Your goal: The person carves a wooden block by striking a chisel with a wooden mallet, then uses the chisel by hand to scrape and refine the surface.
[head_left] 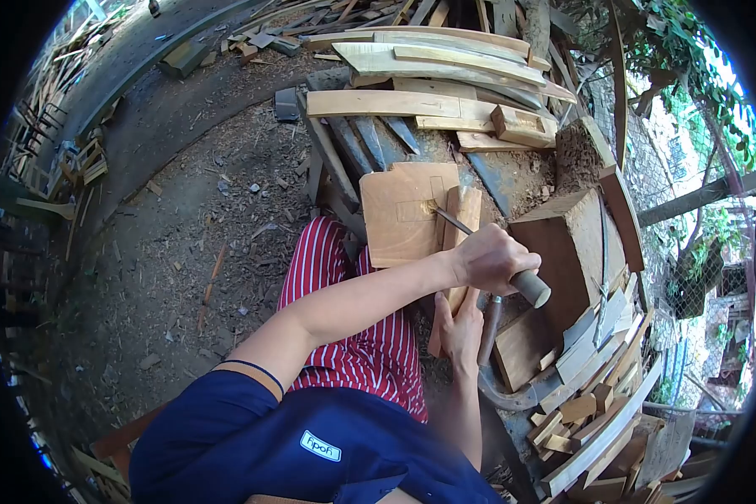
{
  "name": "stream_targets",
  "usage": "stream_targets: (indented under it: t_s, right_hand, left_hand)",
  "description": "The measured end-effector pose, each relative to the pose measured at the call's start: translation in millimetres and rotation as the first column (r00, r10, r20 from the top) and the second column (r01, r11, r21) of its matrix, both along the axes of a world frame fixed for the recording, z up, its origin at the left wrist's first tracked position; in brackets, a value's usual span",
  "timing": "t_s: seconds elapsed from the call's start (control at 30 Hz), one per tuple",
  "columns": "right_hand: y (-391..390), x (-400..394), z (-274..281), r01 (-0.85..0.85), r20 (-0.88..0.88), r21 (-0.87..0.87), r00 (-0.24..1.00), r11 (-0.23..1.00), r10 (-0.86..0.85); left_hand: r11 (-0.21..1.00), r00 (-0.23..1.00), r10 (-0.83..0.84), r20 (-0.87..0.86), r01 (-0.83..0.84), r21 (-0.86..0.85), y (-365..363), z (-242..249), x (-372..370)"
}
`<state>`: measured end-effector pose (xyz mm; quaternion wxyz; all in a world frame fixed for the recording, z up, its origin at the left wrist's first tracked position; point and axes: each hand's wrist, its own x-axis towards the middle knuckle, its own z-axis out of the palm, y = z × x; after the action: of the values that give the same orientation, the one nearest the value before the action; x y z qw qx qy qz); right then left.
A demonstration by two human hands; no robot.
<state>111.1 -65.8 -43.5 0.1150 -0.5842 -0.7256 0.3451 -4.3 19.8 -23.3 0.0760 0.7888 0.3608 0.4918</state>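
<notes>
My left hand (pixel 494 259) is wrapped round the wooden handle (pixel 531 288) of a chisel, with my forearm crossing in front of my body. The chisel's thin metal blade (pixel 453 219) slants up and left, its tip at a small cut in a flat wooden board (pixel 399 239). Pencilled rectangles mark the board's face. Below my left hand, my right hand (pixel 462 334) closes on a narrow wooden piece (pixel 464 206), which stretches up beside the board's right edge. My left forearm hides part of this piece and the board's lower edge.
Long curved planks (pixel 412 103) lie beyond the board. On the right are a large wooden block (pixel 563 244), a curved metal clamp (pixel 512 399) and a pile of offcuts (pixel 601 403). Wood chips cover the ground (pixel 176 252) at left.
</notes>
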Motion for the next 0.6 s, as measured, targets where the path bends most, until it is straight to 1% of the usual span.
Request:
stream_targets:
  t_s: [0.03,0.1,0.17,0.3,0.37,0.43,0.53,0.6]
  right_hand:
    - [0,0,0,-0.003,-0.003,0.016,1.0,1.0,0.003]
    - [0,1,-2,-0.005,-0.002,0.029,1.0,1.0,0.005]
    - [0,3,-6,-0.013,-0.021,0.046,1.0,0.999,0.013]
    - [2,4,-7,-0.034,-0.003,0.014,0.999,0.999,0.034]
    - [1,4,-8,-0.041,-0.019,0.059,0.999,0.997,0.042]
    - [1,2,-2,-0.033,-0.013,0.042,0.999,0.999,0.033]
    - [1,2,-2,-0.013,-0.005,0.012,1.0,1.0,0.013]
    - [0,2,-1,-0.004,-0.001,-0.003,1.0,1.0,0.004]
  left_hand:
    - [1.0,1.0,-0.002,0.002,0.002,-0.004,0,0,1]
    - [0.998,0.998,0.062,0.028,-0.063,0.023,0,0,3]
    - [0.996,0.996,0.081,0.038,-0.082,0.03,-1,0,5]
    - [0.989,0.987,0.143,0.071,-0.146,0.033,-2,4,8]
    - [0.988,0.986,0.145,0.079,-0.148,0.036,-1,4,8]
    - [0.988,0.986,0.145,0.087,-0.149,0.042,1,3,8]
    - [0.985,0.98,0.169,0.101,-0.17,-0.003,5,5,9]
    - [0.98,0.97,0.199,0.137,-0.199,-0.01,11,7,7]
